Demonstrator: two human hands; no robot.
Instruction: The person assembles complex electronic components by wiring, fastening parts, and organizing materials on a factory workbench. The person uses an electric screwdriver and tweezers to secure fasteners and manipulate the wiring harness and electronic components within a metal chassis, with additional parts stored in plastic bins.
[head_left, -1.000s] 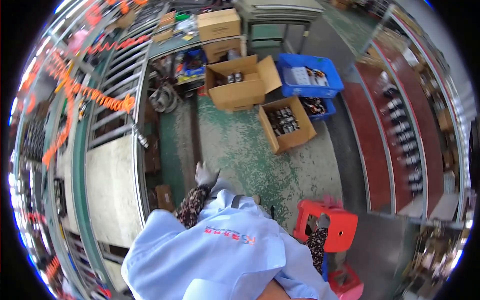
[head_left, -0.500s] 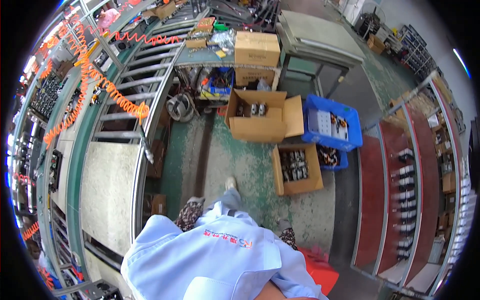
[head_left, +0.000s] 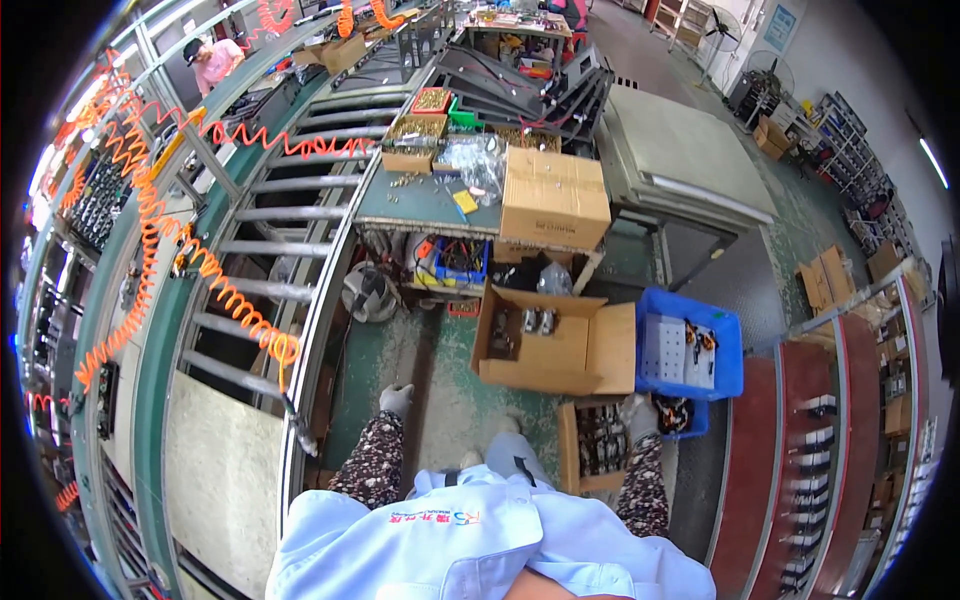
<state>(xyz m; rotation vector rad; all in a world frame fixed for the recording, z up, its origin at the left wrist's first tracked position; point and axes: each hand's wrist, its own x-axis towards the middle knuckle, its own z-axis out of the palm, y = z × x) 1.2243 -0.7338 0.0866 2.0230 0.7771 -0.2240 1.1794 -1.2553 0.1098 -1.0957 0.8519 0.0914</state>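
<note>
My left hand (head_left: 397,400), in a pale glove with a dark floral sleeve, hangs over the floor beside the roller conveyor. Its fingers are loosely bent and apart, with nothing in them. At the right side of a cardboard box (head_left: 569,452) is my right hand (head_left: 638,416), also gloved; its finger positions are too unclear to read. Several dark and silver metal parts (head_left: 603,432) fill that box. Beyond it stands a larger open cardboard box (head_left: 545,372) with a few metal parts (head_left: 538,320) inside. A blue crate (head_left: 735,350) with a white perforated sheet sits to its right, above another blue bin (head_left: 690,420).
A roller conveyor (head_left: 270,246) runs along my left, under coiled orange air hoses (head_left: 225,285). Ahead is a bench (head_left: 385,205) with a closed carton (head_left: 556,195) and trays of small parts (head_left: 415,133). Red-panelled shelving (head_left: 745,440) stands at right. Another person (head_left: 215,62) is far left.
Both hands have come forward: the left over the floor, the right to the lower box. My view has tilted up, bringing more of the bench and the other person into sight.
</note>
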